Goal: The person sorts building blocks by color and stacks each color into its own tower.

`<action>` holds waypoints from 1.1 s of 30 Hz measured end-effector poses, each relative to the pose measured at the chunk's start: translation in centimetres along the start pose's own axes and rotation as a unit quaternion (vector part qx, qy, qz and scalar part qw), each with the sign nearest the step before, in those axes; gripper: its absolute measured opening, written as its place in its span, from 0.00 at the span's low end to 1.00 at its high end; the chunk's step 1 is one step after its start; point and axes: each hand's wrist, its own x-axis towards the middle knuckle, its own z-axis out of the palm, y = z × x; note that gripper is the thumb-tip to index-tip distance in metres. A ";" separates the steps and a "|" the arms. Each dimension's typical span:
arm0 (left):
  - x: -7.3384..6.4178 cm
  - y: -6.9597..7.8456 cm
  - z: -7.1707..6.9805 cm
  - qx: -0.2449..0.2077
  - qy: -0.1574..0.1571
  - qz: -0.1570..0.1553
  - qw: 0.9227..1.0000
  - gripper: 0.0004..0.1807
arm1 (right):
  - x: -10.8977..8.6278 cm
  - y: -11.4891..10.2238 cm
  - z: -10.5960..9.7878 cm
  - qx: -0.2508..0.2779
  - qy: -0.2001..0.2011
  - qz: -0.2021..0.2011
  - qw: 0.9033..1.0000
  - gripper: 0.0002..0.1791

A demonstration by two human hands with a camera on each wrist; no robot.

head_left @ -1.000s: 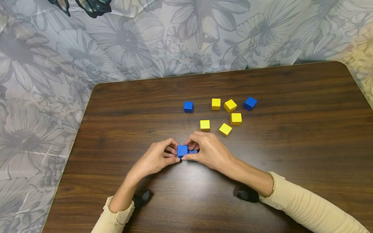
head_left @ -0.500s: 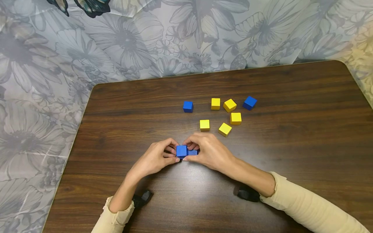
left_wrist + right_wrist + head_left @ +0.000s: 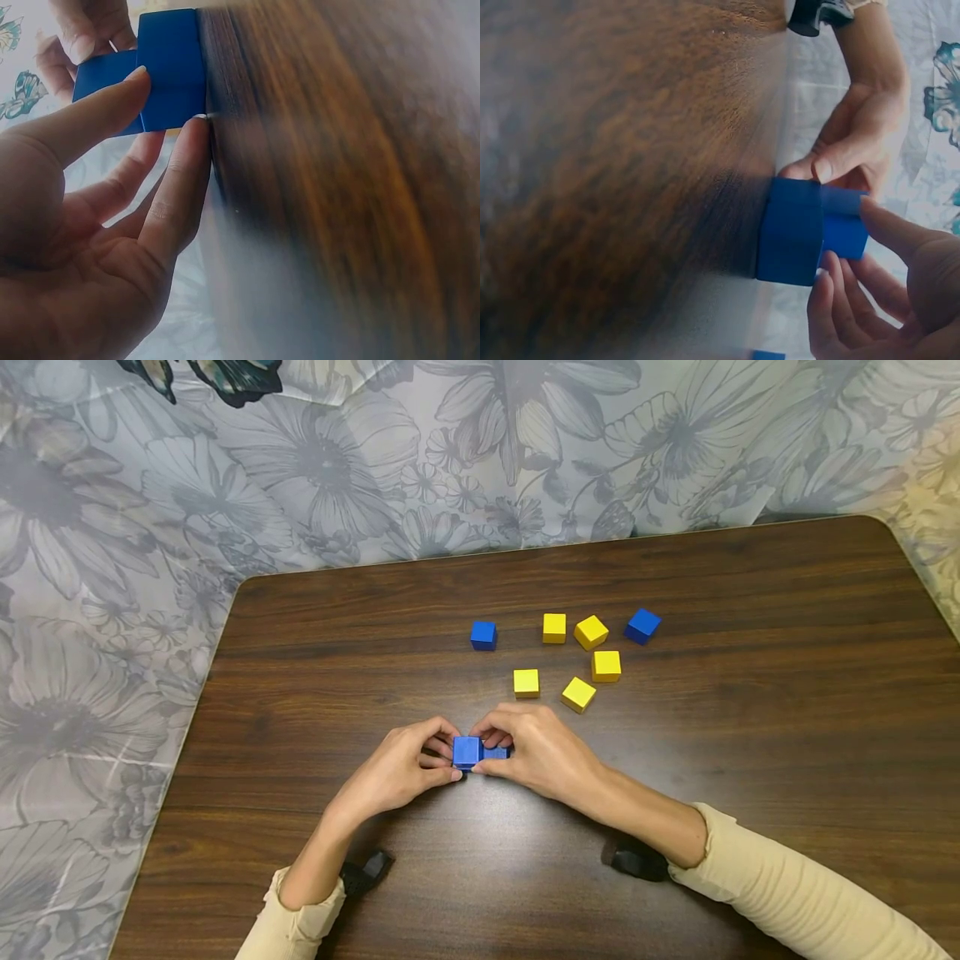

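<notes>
One blue cube (image 3: 467, 749) sits on top of a row of blue cubes, over its left end. To its right shows the lower blue cube (image 3: 496, 753). My left hand (image 3: 405, 764) grips the stack from the left, thumb tip near the seam between upper and lower cubes in the left wrist view. From the right, my right hand (image 3: 536, 747) pinches the upper cube, its thumb tip on that cube (image 3: 845, 238) in the right wrist view. The lower row (image 3: 789, 232) rests at the table surface there; its far sides are hidden by fingers.
Several yellow cubes (image 3: 554, 628) lie scattered beyond my hands on the brown wooden table (image 3: 337, 635). Two loose blue cubes stand there too, one at the left (image 3: 483, 636) and another at the right (image 3: 642, 627). Flower-patterned cloth (image 3: 322, 468) hangs behind the table's far edge.
The upper blue cube has shifted slightly left, and more of the lower right cube shows. Both hands keep nearly the same places, and the loose cubes stay where they were.
</notes>
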 end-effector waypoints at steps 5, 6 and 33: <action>0.0 0.0 0.0 0.004 0.003 0.002 1.000 0.17 | 0.0 0.0 0.0 -0.001 -0.001 -0.001 1.000 0.19; 0.0 0.0 0.0 0.005 0.004 0.002 1.000 0.17 | 0.0 0.1 0.1 -0.001 -0.001 -0.001 1.000 0.19; -0.1 0.0 0.1 0.020 0.015 0.020 0.999 0.21 | -0.2 0.4 -0.6 0.011 0.002 0.001 1.000 0.26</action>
